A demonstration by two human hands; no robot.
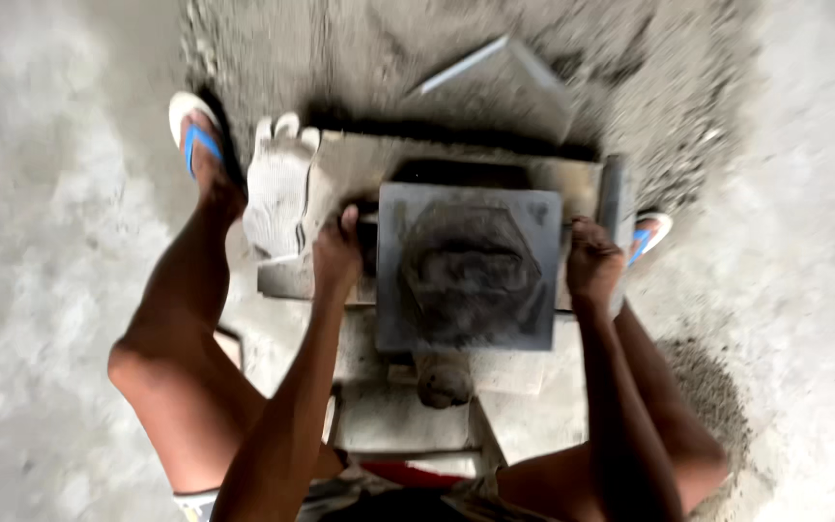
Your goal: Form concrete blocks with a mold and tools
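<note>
Knees bent, we clamp our left hand (337,253) and right hand (591,263) on opposite edges of the grey hexagon mould (469,266) between our fingers, seemingly mid-lift; next needs a level pull

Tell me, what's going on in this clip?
A person crouches over a grey square mould with a hexagonal cavity, gripping its sides: left hand on the left edge, right hand on the right. It rests on a metal frame. A work glove lies alongside; a shovel sits in the sand pile behind.
</note>
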